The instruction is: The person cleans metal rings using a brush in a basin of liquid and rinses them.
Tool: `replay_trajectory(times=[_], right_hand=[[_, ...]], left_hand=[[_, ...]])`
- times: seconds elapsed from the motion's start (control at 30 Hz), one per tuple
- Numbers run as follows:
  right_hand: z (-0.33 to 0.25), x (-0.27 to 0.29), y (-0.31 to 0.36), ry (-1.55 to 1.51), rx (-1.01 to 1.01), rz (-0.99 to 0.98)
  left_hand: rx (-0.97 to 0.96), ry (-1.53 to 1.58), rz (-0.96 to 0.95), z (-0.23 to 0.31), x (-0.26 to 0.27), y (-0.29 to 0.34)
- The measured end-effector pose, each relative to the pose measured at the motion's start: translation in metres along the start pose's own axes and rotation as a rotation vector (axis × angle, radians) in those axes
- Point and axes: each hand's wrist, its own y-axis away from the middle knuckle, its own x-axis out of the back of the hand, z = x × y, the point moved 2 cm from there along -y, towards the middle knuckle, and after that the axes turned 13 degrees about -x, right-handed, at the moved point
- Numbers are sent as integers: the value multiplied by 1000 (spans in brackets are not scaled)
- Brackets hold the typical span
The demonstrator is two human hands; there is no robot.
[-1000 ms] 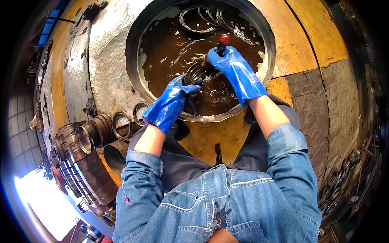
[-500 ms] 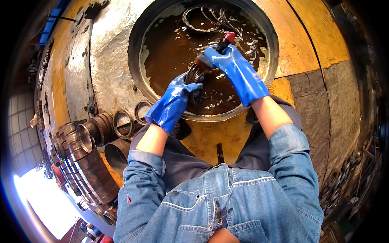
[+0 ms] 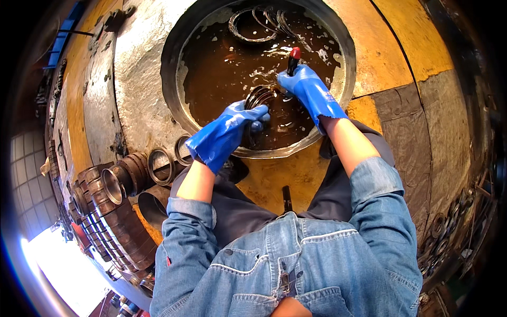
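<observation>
My left hand (image 3: 244, 119), in a blue rubber glove, is closed around a bundle of thin metal rings (image 3: 259, 97), wet and dark, above the basin's near side. In my blue-gloved right hand (image 3: 303, 82) is a brush, gripped by its black handle with a red end (image 3: 294, 59) pointing up and away. Its head is mostly hidden behind the glove and lies close to the rings. Both hands are over a wide round metal basin (image 3: 170, 79) of murky brown liquid (image 3: 211, 74). More thin rings (image 3: 248, 37) lie partly in the liquid at the far side.
Thick metal rings and cylinders (image 3: 132, 171) are stacked at left, beside the basin. Two open rings (image 3: 161, 166) stand nearest its rim. Worn metal plates (image 3: 140, 79) and yellow flooring (image 3: 380, 47) surround it. Metal parts (image 3: 443, 232) lie heaped at far right.
My right hand has come down and to the right with the brush, away from the rings, and the handle now stands more upright. My left hand still grips the rings, which are tilted differently.
</observation>
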Motion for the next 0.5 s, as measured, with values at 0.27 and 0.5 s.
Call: replay_trajectory(times=[0.27, 0.5], right_hand=[[9, 34, 12, -256, 110, 46], [1, 65, 68, -335, 222, 92]], left_hand=[[-157, 137, 2, -6, -28, -15], [-139, 112, -44, -9, -9, -12]])
